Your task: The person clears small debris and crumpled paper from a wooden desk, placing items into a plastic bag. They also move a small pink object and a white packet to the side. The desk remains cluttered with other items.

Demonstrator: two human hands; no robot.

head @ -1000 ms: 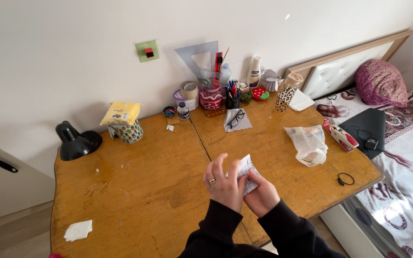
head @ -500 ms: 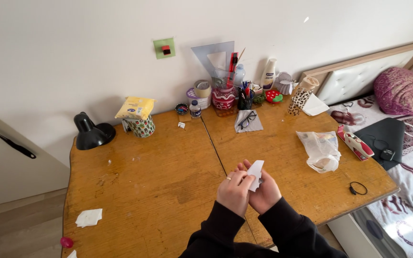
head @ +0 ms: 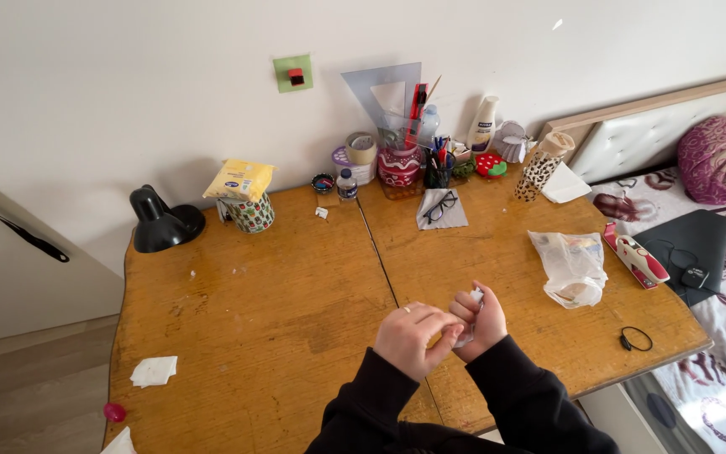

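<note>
At lower centre of the frame, above the worn yellow wooden desk (head: 262, 319), I see my left hand (head: 412, 336) and right hand (head: 480, 322) pressed together, both grasping a small folded white paper scrap (head: 473, 299). I judge it light, limp and easily torn; pinch it at its folded edge.

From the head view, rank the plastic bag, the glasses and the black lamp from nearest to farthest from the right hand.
From the right hand, which holds a bit of white paper together with the left hand:
1. Plastic bag, just to its right on the desk.
2. Glasses, farther back near the wall, on a grey cloth.
3. Black lamp, at the far left back corner.
</note>
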